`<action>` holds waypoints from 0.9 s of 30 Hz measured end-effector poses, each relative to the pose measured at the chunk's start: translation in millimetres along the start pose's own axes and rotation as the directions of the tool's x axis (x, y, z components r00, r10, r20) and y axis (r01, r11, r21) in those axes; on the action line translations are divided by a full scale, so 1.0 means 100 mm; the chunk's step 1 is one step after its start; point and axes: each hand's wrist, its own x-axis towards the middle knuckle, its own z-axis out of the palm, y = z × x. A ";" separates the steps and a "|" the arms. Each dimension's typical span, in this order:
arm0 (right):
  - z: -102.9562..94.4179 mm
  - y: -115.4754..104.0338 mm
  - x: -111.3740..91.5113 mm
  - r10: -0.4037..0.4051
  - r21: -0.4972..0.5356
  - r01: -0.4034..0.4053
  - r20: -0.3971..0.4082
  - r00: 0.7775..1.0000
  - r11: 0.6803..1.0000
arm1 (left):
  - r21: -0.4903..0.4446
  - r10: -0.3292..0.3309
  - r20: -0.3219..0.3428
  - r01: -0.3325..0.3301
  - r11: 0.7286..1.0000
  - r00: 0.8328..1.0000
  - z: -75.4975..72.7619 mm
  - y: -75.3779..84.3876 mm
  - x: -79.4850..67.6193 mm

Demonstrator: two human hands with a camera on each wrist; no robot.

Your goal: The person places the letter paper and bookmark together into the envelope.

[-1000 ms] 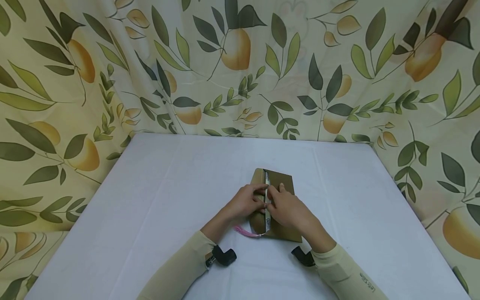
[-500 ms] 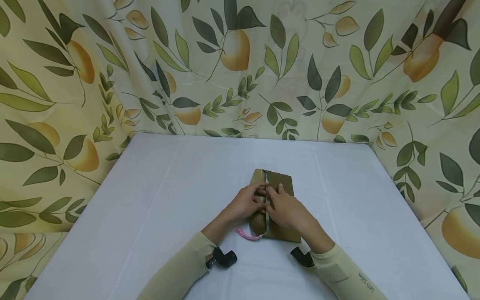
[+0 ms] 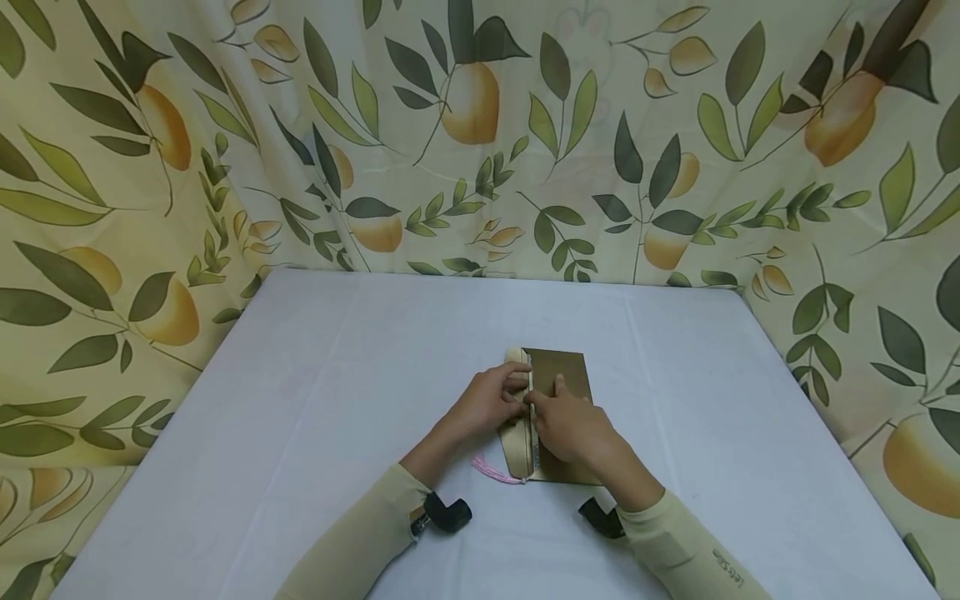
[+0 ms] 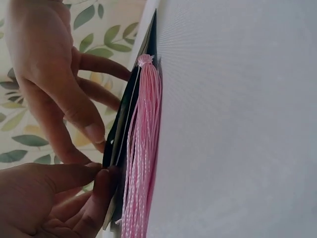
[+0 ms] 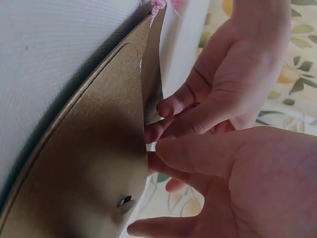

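Note:
A gold-brown card folder (image 3: pixel 558 367) lies on the table with its narrow pale panel (image 3: pixel 517 454) at the left. A patterned silvery strip shows along the fold between the two parts. My left hand (image 3: pixel 487 400) pinches the folder's edge between thumb and forefinger, plainest in the left wrist view. Opposite it, my right hand (image 3: pixel 573 423) has thumb and forefinger at the same edge, its other fingers spread over the folder. The fingertips of both hands meet there and partly hide the edge. A pink tassel (image 4: pixel 143 134) hangs from the folder's near end.
The folder rests on a white-covered table (image 3: pixel 360 375). Behind and at both sides hangs a curtain (image 3: pixel 465 183) printed with fruit and leaves. A black wrist mount (image 3: pixel 450 512) sticks out from the left sleeve, another (image 3: pixel 600 517) from the right.
The folder's left part has turned from a rounded brown face to a paler, straight-edged panel. The right hand has moved slightly lower, and the tassel has shifted a little.

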 end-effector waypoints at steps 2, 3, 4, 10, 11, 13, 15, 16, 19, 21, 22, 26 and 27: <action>0.01 0.01 0.00 0.004 -0.009 -0.004 0.000 1.000 1.000 | 0.006 0.011 -0.007 -0.011 1.000 1.000 0.00 -0.01 0.01; 0.02 0.01 0.00 0.007 -0.014 -0.007 -0.003 1.000 1.000 | 0.008 0.021 -0.012 -0.021 1.000 1.000 0.00 -0.01 0.01; 0.03 0.02 0.00 0.010 -0.017 -0.010 -0.010 1.000 1.000 | 0.009 0.028 -0.014 -0.028 1.000 0.999 -0.01 -0.01 0.02; 0.05 0.00 -0.02 0.022 -0.018 -0.022 -0.043 0.999 1.000 | -0.008 0.032 0.008 -0.032 0.999 0.999 -0.06 -0.03 0.01; 0.05 -0.01 -0.03 0.021 -0.018 -0.022 -0.046 0.999 1.000 | -0.011 0.026 0.013 -0.026 1.000 1.000 -0.08 -0.04 0.00; 0.06 -0.02 -0.01 0.016 -0.029 -0.018 -0.057 0.998 0.999 | -0.008 0.021 0.020 -0.021 1.000 1.000 -0.15 -0.05 -0.02; 0.07 -0.04 0.01 0.023 -0.044 -0.026 -0.074 0.997 0.999 | -0.010 0.013 0.028 -0.013 1.000 1.000 -0.25 -0.05 -0.05; 0.07 -0.05 0.02 0.030 -0.054 -0.034 -0.081 0.996 0.998 | -0.006 0.007 0.027 -0.007 1.000 1.000 -0.31 -0.05 -0.07; 0.08 -0.07 0.05 0.055 -0.087 -0.064 -0.100 0.993 0.994 | 0.018 -0.011 0.006 0.011 1.000 1.000 -0.50 -0.07 -0.15; 0.10 -0.07 0.07 0.066 -0.105 -0.077 -0.102 0.993 0.991 | 0.062 -0.023 -0.019 0.024 0.998 1.000 -0.63 -0.10 -0.23; 0.10 -0.07 0.07 0.067 -0.111 -0.078 -0.104 0.992 0.991 | 0.091 -0.029 -0.031 0.031 0.995 0.999 -0.68 -0.13 -0.27; 0.13 -0.07 0.06 0.057 -0.119 -0.071 -0.121 0.991 0.990 | 0.262 -0.054 0.011 0.049 0.964 0.998 -0.87 -0.24 -0.50; 0.15 -0.06 0.06 0.052 -0.118 -0.068 -0.131 0.990 0.991 | 0.317 -0.063 0.031 0.050 0.947 0.998 -0.90 -0.26 -0.56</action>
